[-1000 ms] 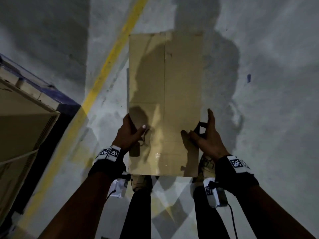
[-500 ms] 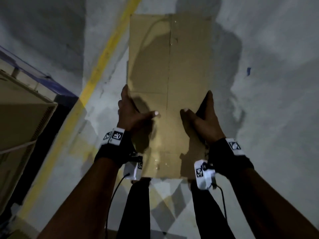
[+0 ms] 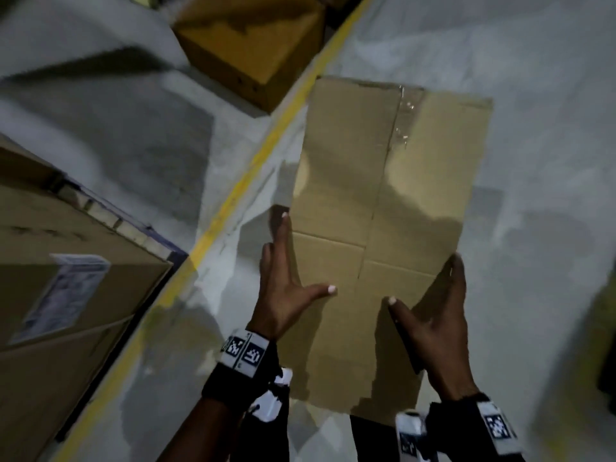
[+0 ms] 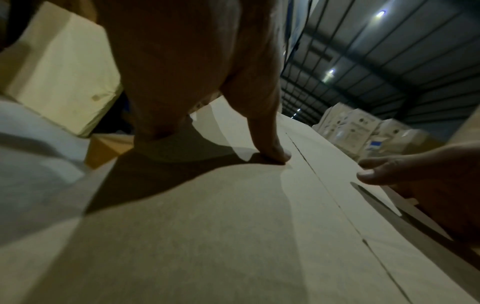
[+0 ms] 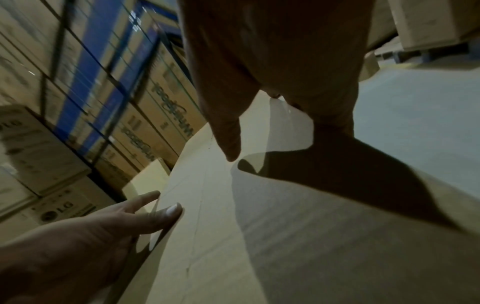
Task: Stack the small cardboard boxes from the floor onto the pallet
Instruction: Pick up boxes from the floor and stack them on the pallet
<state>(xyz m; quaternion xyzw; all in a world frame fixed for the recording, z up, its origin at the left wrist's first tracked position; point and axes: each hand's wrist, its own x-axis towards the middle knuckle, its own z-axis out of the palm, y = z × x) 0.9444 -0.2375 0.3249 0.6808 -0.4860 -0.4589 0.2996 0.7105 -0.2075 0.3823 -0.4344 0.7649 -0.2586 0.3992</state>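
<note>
A long flat cardboard box (image 3: pixel 383 195) with a taped centre seam is held between my two hands above the grey floor, its far end pointing away from me. My left hand (image 3: pixel 283 295) lies flat against the box's left side, fingers straight and thumb on the top face. My right hand (image 3: pixel 440 321) presses the right side the same way, thumb on top. In the left wrist view the left thumb (image 4: pixel 270 148) rests on the box top (image 4: pixel 207 226). The right wrist view shows the box top (image 5: pixel 285 236) with the left hand (image 5: pixel 91 236) at its edge.
A yellow floor line (image 3: pixel 233 201) runs diagonally left of the box. A large labelled carton (image 3: pixel 66 295) stands at the left with a blue edge (image 3: pixel 173 255) beside it. Another brown box (image 3: pixel 250 45) sits on the floor ahead. Tall stacked cartons (image 5: pixel 52 144) stand to the left.
Both hands slid from the box's near end forward along its sides. The box rose and swung clockwise. The view shifted, bringing in the brown box ahead and more of the left carton.
</note>
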